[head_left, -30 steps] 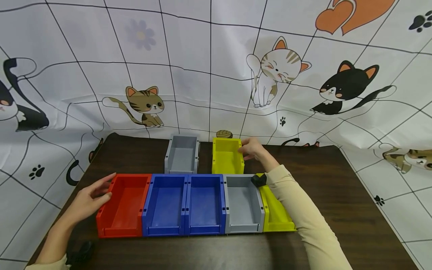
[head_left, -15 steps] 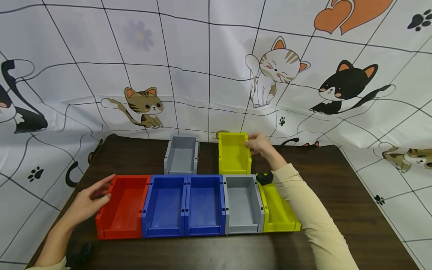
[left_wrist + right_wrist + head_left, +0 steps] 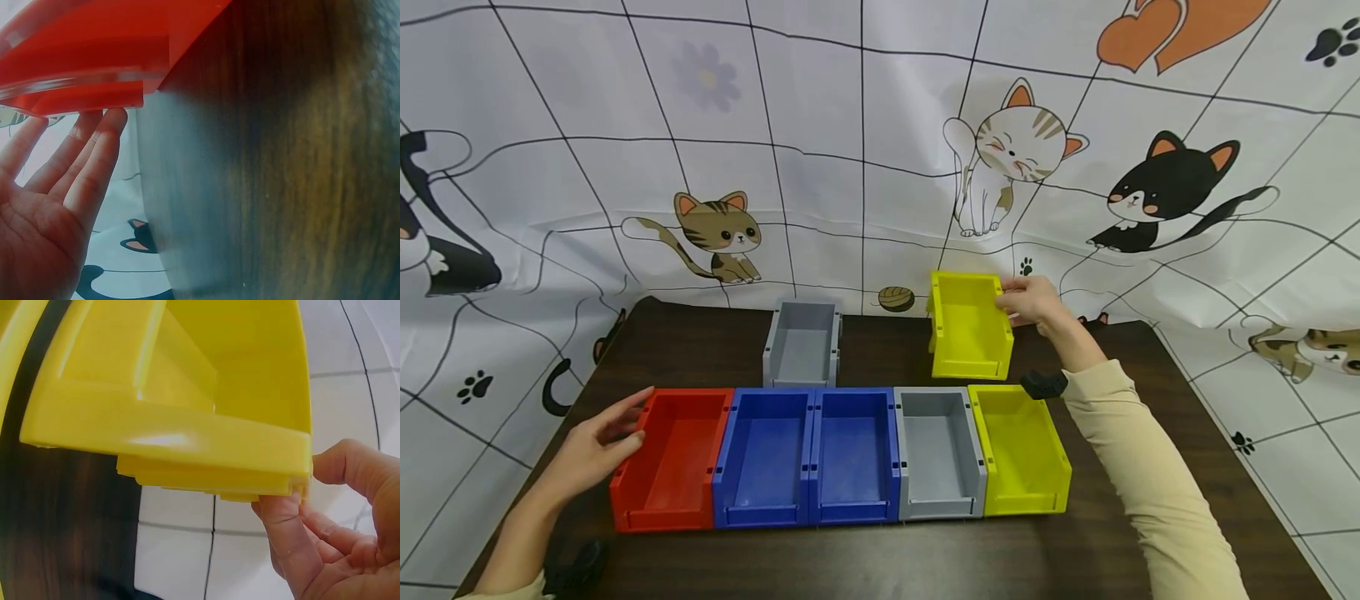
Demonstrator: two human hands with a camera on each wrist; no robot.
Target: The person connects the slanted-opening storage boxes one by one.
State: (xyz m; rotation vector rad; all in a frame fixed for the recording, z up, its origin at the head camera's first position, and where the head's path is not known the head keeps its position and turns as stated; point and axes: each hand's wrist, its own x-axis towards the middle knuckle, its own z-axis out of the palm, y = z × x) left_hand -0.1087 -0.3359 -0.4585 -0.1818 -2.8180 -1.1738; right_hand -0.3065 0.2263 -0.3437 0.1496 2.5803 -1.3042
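My right hand (image 3: 1036,302) grips a yellow storage bin (image 3: 972,329) by its right side near the back. In the right wrist view the thumb and fingers (image 3: 290,540) pinch the corner of that yellow bin (image 3: 250,381), which looks raised off the dark table. At the left end of the front row stands a red bin (image 3: 676,454). My left hand (image 3: 591,450) rests against its left side, fingers extended. The left wrist view has those fingertips (image 3: 114,119) right at the edge of the red bin (image 3: 94,50).
Beside the red bin, two blue bins (image 3: 769,454) (image 3: 856,450), a grey bin (image 3: 942,454) and another yellow bin (image 3: 1022,450) make up the row. Behind them stands a second grey bin (image 3: 805,343). A cat-patterned sheet (image 3: 865,167) hangs behind the table (image 3: 1120,467).
My right hand has carried the back yellow bin up and to the right, away from the rear grey bin. The left hand and the front row have stayed in place.
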